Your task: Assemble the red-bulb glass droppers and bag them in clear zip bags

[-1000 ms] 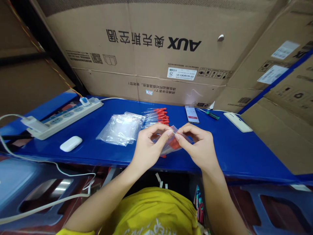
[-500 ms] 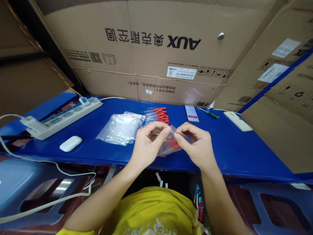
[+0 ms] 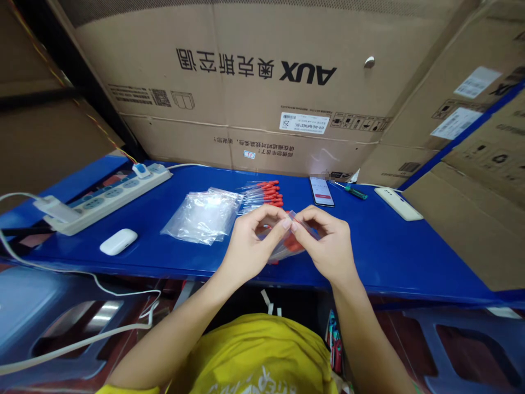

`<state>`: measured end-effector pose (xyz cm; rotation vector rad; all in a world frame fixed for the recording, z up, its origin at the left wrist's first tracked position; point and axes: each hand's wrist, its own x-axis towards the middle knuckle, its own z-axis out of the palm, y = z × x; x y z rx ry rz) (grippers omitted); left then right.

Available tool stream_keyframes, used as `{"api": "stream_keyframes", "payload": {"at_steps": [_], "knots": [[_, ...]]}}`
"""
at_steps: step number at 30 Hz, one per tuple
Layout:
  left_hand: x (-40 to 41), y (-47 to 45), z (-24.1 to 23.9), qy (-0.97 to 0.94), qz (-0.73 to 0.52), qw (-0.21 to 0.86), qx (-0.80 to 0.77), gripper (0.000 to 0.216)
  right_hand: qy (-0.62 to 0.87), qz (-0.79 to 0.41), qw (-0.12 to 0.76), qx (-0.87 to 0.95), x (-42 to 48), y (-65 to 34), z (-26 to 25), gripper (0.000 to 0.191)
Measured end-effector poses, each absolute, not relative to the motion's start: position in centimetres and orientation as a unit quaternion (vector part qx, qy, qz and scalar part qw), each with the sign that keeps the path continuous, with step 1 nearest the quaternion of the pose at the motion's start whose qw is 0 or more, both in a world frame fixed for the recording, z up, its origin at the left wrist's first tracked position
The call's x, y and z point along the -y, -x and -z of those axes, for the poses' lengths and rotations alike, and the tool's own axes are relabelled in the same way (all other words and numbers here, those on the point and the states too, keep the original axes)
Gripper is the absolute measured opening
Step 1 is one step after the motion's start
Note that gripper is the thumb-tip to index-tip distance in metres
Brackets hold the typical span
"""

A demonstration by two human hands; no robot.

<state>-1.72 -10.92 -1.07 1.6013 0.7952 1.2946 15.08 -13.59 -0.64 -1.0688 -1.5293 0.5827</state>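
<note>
Both hands pinch the top edge of a clear zip bag [image 3: 284, 250] with something red inside. My left hand [image 3: 254, 241] grips the edge between thumb and forefinger. Close beside it, thumb nearly touching the other thumb, my right hand [image 3: 328, 241] pinches the same edge. The fingers partly hide the bag, so its contents are hard to make out. Just beyond lie several thin clear pieces with red ends [image 3: 268, 194], side by side on the blue table [image 3: 394, 251]. A stack of flat clear zip bags [image 3: 205, 216] rests left of them.
A white power strip [image 3: 110, 197] with plugs and a white earbud case [image 3: 118, 241] lie on the left. Behind the hands are a lit phone [image 3: 322, 191], a green-handled screwdriver [image 3: 356, 192] and a pale phone-shaped object [image 3: 398, 203]. Large cardboard [image 3: 246, 98] walls the back.
My left thumb has slid right along the bag's edge towards the right thumb, and the hands are now closer together. The bag stays held; the table items have not moved.
</note>
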Motion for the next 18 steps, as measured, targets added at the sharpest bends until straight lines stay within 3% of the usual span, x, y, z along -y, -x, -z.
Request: {"api": "stream_keyframes", "payload": {"at_steps": [18], "knots": [[8.6,2.0,2.2,-0.632,-0.512,0.471,-0.342,0.020,0.459,-0.355,0.566,0.586,11.6,-14.8,2.7,0.020]]}}
